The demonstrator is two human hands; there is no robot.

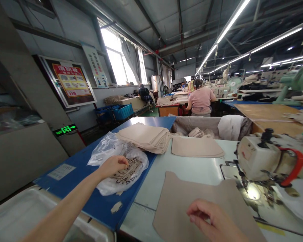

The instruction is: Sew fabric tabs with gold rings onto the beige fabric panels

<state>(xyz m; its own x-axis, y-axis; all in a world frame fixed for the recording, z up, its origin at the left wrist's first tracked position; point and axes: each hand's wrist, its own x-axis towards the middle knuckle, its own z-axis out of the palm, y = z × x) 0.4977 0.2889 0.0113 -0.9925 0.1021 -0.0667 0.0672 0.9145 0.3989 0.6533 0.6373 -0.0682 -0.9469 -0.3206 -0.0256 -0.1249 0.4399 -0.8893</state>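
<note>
My left hand (pixel 115 167) is over a clear plastic bag (pixel 106 189), its fingers bent together at the heap of small printed strips (pixel 131 169) inside. Whatever those fingers pinch is hidden. Above a beige cut fabric panel (pixel 181 195) on the pale sewing table, my right hand (pixel 209 216) has its thumb and fingers drawn together. I cannot make out anything between them. To the right of the panel stands a sewing machine (pixel 262 161) with its lamp lit near the needle. A stack of beige panels (pixel 143 134) lies just behind the bag.
More cut panels (pixel 197 147) lie at the table's back edge, before a cloth-lined bin (pixel 187 125). The blue tabletop (pixel 91 181) holds a paper label and scraps. A pale tub (pixel 40 205) is at lower left. A person in pink (pixel 200 100) sits ahead.
</note>
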